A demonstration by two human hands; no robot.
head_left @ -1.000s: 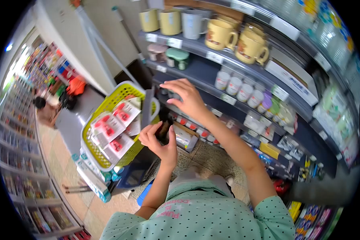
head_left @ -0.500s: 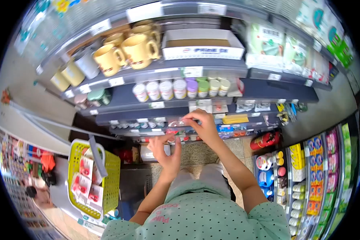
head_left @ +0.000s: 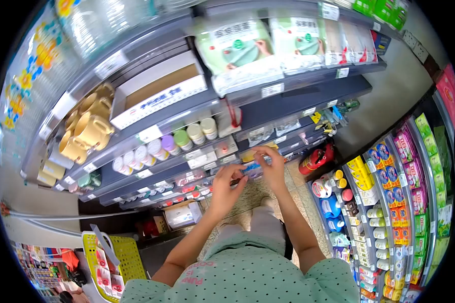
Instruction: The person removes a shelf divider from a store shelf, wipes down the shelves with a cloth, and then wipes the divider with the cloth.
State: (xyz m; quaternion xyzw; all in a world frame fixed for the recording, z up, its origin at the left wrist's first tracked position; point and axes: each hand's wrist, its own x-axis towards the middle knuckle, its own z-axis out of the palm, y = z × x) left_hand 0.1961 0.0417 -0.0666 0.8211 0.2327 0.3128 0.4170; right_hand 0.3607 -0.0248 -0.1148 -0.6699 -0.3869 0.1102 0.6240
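Note:
My left hand (head_left: 226, 191) is raised before the lower shelves, its fingers curled towards the thumb. Something small and dark shows by the fingertips, too small to name. Close on its right is my right hand (head_left: 272, 169), bent at the fingers with thumb and fingertips drawn together; what they pinch, if anything, I cannot make out. The hands are apart. Behind them the low shelf (head_left: 197, 183) carries small packaged goods. Above that stands a row of lidded cups, among them a purple-topped cup (head_left: 170, 144) and a green-topped cup (head_left: 182, 140).
Yellow mugs (head_left: 92, 131) and an open white box (head_left: 159, 101) stand on a higher shelf. The yellow-green basket (head_left: 129, 252), with red-and-white packs inside, is at lower left. A fire extinguisher (head_left: 316, 159) stands right, near shelves of bottles (head_left: 330, 207) and packets.
The view has swung to the right along the shelves. My left hand has curled from a spread pose. My right hand has drawn back from the shelf front, still bent at the fingertips.

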